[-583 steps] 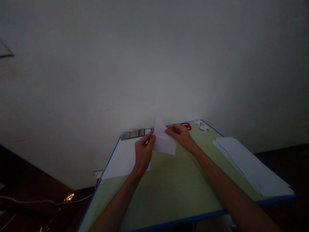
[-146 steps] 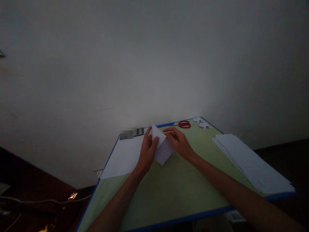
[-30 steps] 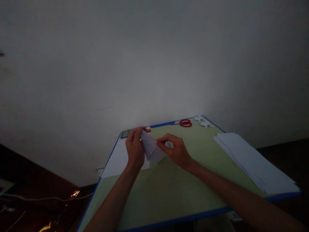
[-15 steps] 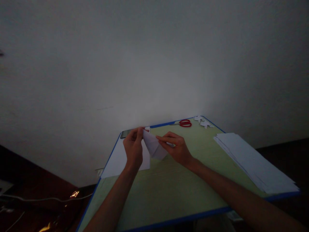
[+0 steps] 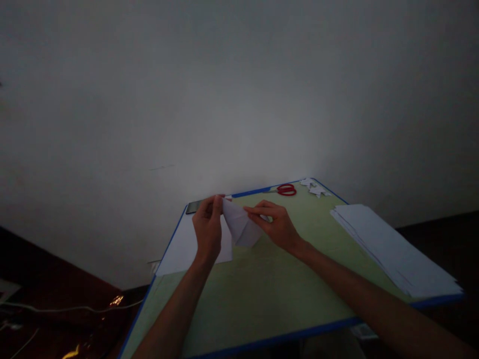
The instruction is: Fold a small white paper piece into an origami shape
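A folded sheet of white paper (image 5: 239, 227) is held up above the table between my two hands. My left hand (image 5: 208, 222) pinches its upper left corner between thumb and fingers. On the other side, my right hand (image 5: 275, 223) grips the paper's right edge with thumb and forefinger. Crease lines run across the paper's face, and its lower tip hangs free. Under my left hand a flat white sheet (image 5: 175, 252) lies on the table, partly covered by the hand and wrist.
On the blue-edged green table (image 5: 262, 299), red-handled scissors (image 5: 286, 190) lie at the back. Small folded paper pieces (image 5: 317, 190) sit at the far right corner, with a stack of white paper (image 5: 392, 249) along the right side. A phone (image 5: 192, 207) rests at the back left, near the wall (image 5: 239, 99).
My right hand has shifted very slightly right along the paper's edge. Both hands still pinch the folded paper, and the things on the table lie as before.
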`<state>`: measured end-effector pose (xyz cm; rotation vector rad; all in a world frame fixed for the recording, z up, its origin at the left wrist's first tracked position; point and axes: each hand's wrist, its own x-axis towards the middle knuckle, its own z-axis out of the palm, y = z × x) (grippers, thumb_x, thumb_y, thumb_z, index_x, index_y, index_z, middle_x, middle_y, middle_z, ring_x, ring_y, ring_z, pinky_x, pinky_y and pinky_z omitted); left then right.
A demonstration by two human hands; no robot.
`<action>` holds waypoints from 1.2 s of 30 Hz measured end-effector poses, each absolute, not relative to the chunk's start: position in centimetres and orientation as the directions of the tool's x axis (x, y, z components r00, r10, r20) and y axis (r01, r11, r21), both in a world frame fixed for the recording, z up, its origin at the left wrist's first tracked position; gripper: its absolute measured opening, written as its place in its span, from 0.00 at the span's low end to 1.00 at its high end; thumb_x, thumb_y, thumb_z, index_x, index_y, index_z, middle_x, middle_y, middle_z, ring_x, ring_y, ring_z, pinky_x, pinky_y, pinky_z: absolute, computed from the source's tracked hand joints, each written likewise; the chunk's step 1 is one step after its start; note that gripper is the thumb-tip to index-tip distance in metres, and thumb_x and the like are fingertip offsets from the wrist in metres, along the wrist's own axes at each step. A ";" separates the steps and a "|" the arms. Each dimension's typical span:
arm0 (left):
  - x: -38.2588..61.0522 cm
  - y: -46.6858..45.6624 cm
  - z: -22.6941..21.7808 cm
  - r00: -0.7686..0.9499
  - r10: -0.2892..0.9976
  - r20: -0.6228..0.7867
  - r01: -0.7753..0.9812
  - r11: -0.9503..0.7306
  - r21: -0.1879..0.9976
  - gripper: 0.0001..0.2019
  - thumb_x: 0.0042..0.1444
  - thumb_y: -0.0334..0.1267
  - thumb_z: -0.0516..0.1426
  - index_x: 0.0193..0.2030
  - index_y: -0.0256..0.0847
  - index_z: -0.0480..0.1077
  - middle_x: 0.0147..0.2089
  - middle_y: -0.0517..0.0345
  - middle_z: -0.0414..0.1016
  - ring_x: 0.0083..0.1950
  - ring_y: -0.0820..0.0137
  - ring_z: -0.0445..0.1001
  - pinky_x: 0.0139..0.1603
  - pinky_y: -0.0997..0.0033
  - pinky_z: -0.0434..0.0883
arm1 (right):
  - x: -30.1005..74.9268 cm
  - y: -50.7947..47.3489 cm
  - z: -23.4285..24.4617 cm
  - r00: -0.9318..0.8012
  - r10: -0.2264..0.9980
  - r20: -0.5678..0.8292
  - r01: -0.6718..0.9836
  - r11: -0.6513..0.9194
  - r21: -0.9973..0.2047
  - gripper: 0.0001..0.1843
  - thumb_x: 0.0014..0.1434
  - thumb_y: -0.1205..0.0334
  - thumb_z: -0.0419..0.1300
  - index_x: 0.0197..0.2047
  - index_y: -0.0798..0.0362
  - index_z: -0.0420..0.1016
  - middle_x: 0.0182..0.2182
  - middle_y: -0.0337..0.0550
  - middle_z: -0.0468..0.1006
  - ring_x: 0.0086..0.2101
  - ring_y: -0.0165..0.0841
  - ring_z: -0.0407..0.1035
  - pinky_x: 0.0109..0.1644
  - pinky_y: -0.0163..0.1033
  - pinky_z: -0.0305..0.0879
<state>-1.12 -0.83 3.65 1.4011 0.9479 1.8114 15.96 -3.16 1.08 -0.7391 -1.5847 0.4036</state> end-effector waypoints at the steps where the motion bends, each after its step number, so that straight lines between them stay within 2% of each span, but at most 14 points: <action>1: -1.0 -0.8 3.5 -0.199 0.852 0.484 -0.080 -0.506 0.859 0.15 0.55 0.49 0.64 0.40 0.39 0.78 0.37 0.54 0.80 0.36 0.70 0.75 0.38 0.71 0.72 | 16.0 -3.2 1.2 0.012 0.674 0.739 0.216 0.720 -0.660 0.12 0.62 0.65 0.64 0.48 0.45 0.84 0.31 0.41 0.78 0.33 0.32 0.71 0.38 0.37 0.68; 4: -0.8 -0.8 3.2 -0.146 0.892 0.427 -0.106 -0.443 0.890 0.15 0.53 0.49 0.65 0.40 0.39 0.79 0.36 0.54 0.79 0.36 0.70 0.75 0.36 0.71 0.71 | 16.1 -3.1 1.3 0.053 0.686 0.726 0.197 0.705 -0.681 0.12 0.61 0.65 0.64 0.47 0.45 0.84 0.33 0.41 0.80 0.34 0.32 0.72 0.39 0.38 0.68; 10: -0.8 -1.0 3.2 -0.184 0.873 0.451 -0.045 -0.466 0.883 0.12 0.50 0.46 0.67 0.32 0.38 0.79 0.31 0.55 0.79 0.34 0.67 0.75 0.36 0.70 0.70 | 16.2 -3.0 1.1 0.032 0.694 0.720 0.186 0.703 -0.686 0.12 0.61 0.63 0.64 0.47 0.44 0.84 0.32 0.41 0.79 0.34 0.33 0.71 0.38 0.38 0.68; 17: -0.7 -0.6 2.7 -0.047 0.909 0.413 -0.050 -0.415 0.908 0.16 0.52 0.50 0.66 0.37 0.39 0.79 0.33 0.55 0.78 0.34 0.70 0.74 0.34 0.73 0.69 | 16.6 -2.8 1.3 0.097 0.712 0.696 0.166 0.677 -0.717 0.11 0.60 0.64 0.64 0.46 0.45 0.84 0.33 0.42 0.80 0.35 0.33 0.72 0.39 0.39 0.69; 22: -0.6 -0.8 2.5 0.035 0.920 0.391 0.039 -0.393 0.919 0.15 0.49 0.49 0.68 0.26 0.38 0.77 0.27 0.56 0.76 0.30 0.69 0.72 0.31 0.73 0.67 | 16.9 -2.5 1.4 0.150 0.716 0.682 0.152 0.665 -0.731 0.11 0.59 0.63 0.65 0.45 0.45 0.84 0.35 0.43 0.81 0.36 0.34 0.73 0.41 0.39 0.70; 30: -0.6 -0.8 2.5 0.020 0.939 0.343 -0.079 -0.341 0.937 0.17 0.49 0.51 0.67 0.25 0.38 0.76 0.25 0.59 0.73 0.27 0.73 0.67 0.28 0.75 0.63 | 16.9 -2.3 1.0 0.129 0.729 0.672 0.148 0.656 -0.740 0.11 0.59 0.62 0.65 0.45 0.45 0.84 0.34 0.42 0.80 0.35 0.33 0.72 0.40 0.39 0.70; 33: -0.6 -0.8 2.4 0.045 0.926 0.374 -0.011 -0.374 0.927 0.17 0.54 0.52 0.64 0.29 0.38 0.77 0.27 0.59 0.73 0.28 0.73 0.67 0.29 0.75 0.64 | 17.1 -2.1 0.8 0.160 0.742 0.651 0.111 0.642 -0.759 0.11 0.59 0.63 0.65 0.45 0.45 0.84 0.36 0.43 0.81 0.37 0.34 0.74 0.42 0.39 0.71; 36: -0.5 -0.9 2.4 0.090 0.906 0.414 0.129 -0.423 0.897 0.18 0.53 0.52 0.65 0.25 0.38 0.74 0.24 0.60 0.70 0.27 0.73 0.66 0.28 0.75 0.63 | 17.3 -1.8 0.7 0.207 0.748 0.630 0.063 0.633 -0.772 0.11 0.58 0.62 0.66 0.45 0.45 0.84 0.40 0.43 0.82 0.40 0.35 0.75 0.46 0.41 0.72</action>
